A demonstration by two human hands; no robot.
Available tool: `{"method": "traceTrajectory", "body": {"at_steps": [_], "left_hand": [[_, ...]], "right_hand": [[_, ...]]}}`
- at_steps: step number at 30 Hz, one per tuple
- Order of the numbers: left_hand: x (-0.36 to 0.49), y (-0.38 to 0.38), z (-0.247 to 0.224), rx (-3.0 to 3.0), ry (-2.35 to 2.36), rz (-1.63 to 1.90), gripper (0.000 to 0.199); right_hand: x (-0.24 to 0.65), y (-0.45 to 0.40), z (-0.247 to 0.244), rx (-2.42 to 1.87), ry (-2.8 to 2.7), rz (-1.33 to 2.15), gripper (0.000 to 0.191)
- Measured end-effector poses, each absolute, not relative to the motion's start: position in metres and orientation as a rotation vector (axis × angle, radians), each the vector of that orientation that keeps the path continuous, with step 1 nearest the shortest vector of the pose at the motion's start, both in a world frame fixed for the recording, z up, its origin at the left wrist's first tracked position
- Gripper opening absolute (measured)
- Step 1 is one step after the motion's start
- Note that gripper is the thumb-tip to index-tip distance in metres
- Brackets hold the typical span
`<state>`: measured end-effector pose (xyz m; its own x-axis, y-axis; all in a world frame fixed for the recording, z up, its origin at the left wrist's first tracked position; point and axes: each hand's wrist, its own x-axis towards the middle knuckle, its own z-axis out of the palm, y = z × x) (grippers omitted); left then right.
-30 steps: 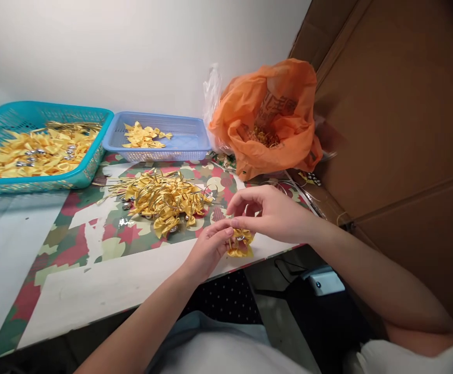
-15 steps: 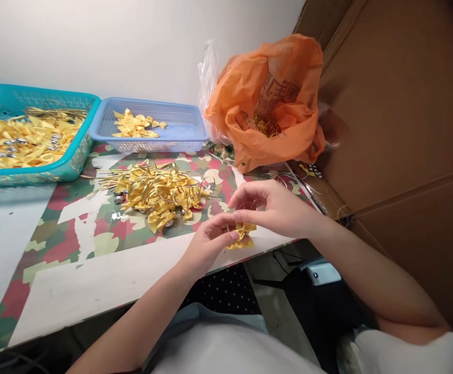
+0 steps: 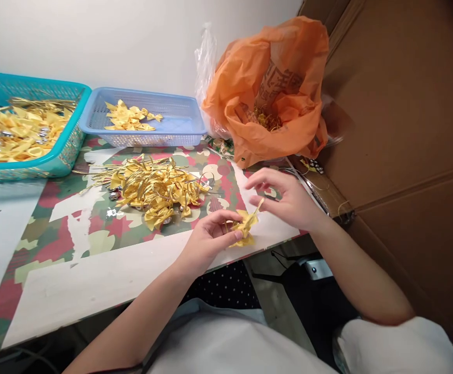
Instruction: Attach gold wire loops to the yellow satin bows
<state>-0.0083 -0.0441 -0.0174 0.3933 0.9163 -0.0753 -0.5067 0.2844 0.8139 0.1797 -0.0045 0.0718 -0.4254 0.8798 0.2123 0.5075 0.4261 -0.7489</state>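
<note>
Near the table's front edge, my left hand [image 3: 214,236] pinches a yellow ribbon bow [image 3: 246,224] between thumb and fingertips. A gold-yellow strip sticks up from the bow toward my right hand [image 3: 284,195]. My right hand is open just right of the bow, its thumb and fingers spread apart. The thumb tip is close to the strip's end; whether they touch I cannot tell. A heap of yellow bows with gold wire ties and silver bells [image 3: 156,189] lies on the table left of my hands.
A teal basket [image 3: 60,160] with yellow bows and bells stands at the far left. Beside it is a blue basket [image 3: 175,124] with several yellow bows. An orange plastic bag [image 3: 245,137] holding gold scraps stands behind my right hand. Cardboard [image 3: 405,114] walls the right side.
My right hand has drawn apart from my left, and its fingers have spread. The strip on the bow now points up. My left hand still holds the bow. The view has shifted slightly.
</note>
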Motion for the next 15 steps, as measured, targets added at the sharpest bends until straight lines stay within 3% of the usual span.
{"method": "traceTrajectory", "body": {"at_steps": [2, 8, 15], "left_hand": [[-0.007, -0.044, -0.017, 0.806, 0.662, 1.033, 0.019], [-0.005, -0.044, -0.014, 0.856, 0.872, 1.058, 0.025], [-0.010, -0.043, -0.020, 0.902, 0.948, 1.131, 0.019]], "right_hand": [[0.203, 0.001, 0.060, -1.291, -1.985, 0.792, 0.024], [0.222, 0.006, 0.013, -1.377, -1.813, 1.100, 0.015], [0.208, -0.016, -0.005, -1.602, -1.859, 0.551, 0.012]]}}
